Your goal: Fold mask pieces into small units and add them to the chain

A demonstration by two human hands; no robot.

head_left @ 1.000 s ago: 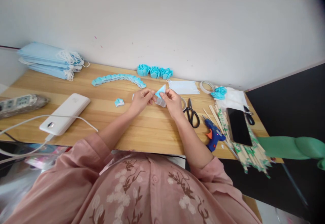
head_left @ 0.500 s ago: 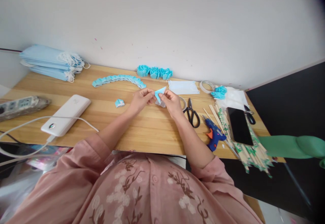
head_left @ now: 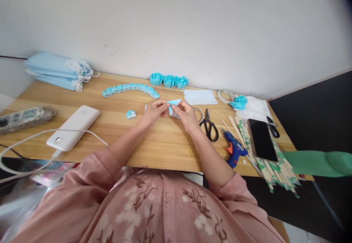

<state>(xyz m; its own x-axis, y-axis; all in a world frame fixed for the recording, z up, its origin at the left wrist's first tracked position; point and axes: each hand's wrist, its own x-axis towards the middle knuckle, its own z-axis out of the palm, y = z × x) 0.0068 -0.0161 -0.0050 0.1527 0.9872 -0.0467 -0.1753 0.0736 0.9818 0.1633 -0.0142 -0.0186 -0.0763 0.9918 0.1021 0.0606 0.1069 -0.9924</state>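
Note:
Between my two hands is a small piece of light-blue mask fabric (head_left: 174,103), partly folded over, with a whitish part hanging below. The fingertips of my left hand (head_left: 154,111) pinch its left side. My right hand (head_left: 187,113) pinches it from the right, thumb on the front. A small folded blue piece (head_left: 131,114) lies on the table left of my left hand. Behind my hands are a curved row of folded blue pieces (head_left: 129,87) and several blue fabric flowers (head_left: 168,80). A flat face mask (head_left: 200,97) rests beyond my right hand.
Right of my hands lie black scissors (head_left: 210,127), a tape roll (head_left: 199,113), a blue glue gun (head_left: 233,148), wrapped chopsticks (head_left: 271,175) and a phone (head_left: 262,139). On the left are a mask stack (head_left: 59,70), a white power bank (head_left: 73,127) with its cable, and a power strip (head_left: 26,118).
The fabric's top edge has turned from a slanting point to a flatter fold between my fingers. The whole view has shifted slightly, and both hands stay in nearly the same place.

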